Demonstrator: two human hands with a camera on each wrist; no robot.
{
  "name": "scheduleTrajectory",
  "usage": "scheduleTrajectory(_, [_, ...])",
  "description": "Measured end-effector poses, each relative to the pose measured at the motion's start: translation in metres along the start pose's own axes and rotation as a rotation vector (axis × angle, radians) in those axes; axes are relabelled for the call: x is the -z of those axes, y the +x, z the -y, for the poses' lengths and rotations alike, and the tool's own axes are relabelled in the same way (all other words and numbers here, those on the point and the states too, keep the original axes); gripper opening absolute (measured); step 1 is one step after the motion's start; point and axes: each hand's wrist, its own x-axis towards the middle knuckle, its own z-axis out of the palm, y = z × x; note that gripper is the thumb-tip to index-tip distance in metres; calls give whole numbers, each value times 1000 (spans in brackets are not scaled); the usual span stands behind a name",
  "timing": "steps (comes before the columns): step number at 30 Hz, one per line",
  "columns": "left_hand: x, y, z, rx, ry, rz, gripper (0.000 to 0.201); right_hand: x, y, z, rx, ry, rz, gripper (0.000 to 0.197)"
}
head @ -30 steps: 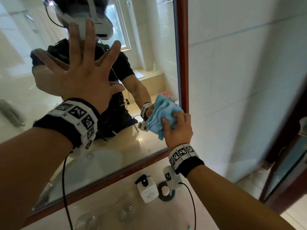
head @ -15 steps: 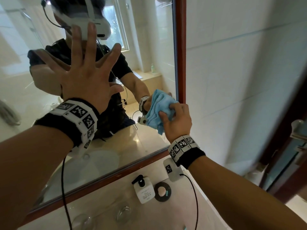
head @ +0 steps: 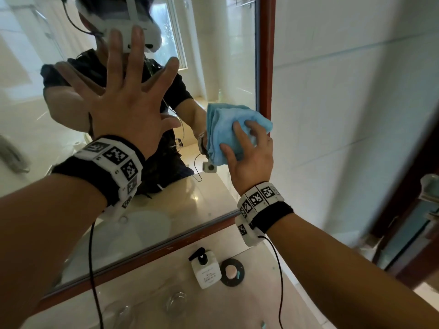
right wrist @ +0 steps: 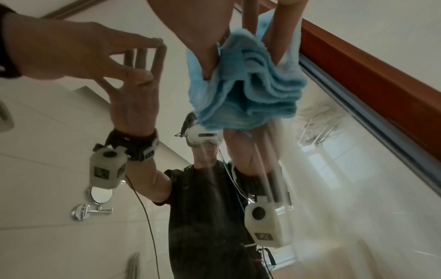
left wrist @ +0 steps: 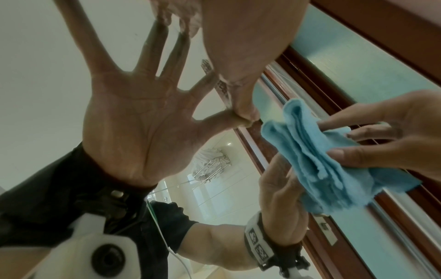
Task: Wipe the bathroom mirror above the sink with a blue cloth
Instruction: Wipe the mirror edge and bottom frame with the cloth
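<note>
The wood-framed mirror (head: 228, 55) fills the left of the head view. My left hand (head: 128, 110) lies flat on the glass with its fingers spread wide; the left wrist view shows its thumb (left wrist: 241, 105) touching the glass. My right hand (head: 251, 160) grips a folded blue cloth (head: 225, 129) and holds it against the glass beside the mirror's right frame (head: 266, 67). The thumb and fingers dig into the folds of the cloth (right wrist: 243, 90). In the left wrist view the cloth (left wrist: 329, 169) overlaps the frame edge.
Below the mirror on the beige counter stand a white pump soap bottle (head: 206, 269), a black soap dish (head: 231, 271) and glass tumblers (head: 175, 302). A white tiled wall (head: 344, 115) runs to the right. A door with a metal handle (head: 427, 186) stands at far right.
My right hand has slid the blue cloth upward along the mirror's right edge. My left hand has stayed flat on the glass.
</note>
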Motion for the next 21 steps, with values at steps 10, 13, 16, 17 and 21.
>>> scheduleTrajectory(10, [-2,-1,0,-6,-16,6,88,-12,-51,-33,-188,29,145,47])
scheduleTrajectory(13, [-2,-3,-1,-7,-19,5,87,-19,-74,-41,-339,95,167,43])
scheduleTrajectory(16, [-4,-4,-2,-5,-28,0,85,-25,-91,-43,-513,291,106,33])
scheduleTrajectory(17, [-6,-4,-2,-3,-35,2,85,-26,-95,-43,-574,334,94,33])
scheduleTrajectory(21, [-9,-6,-2,0,-44,3,83,-33,-110,-47,-755,354,100,36])
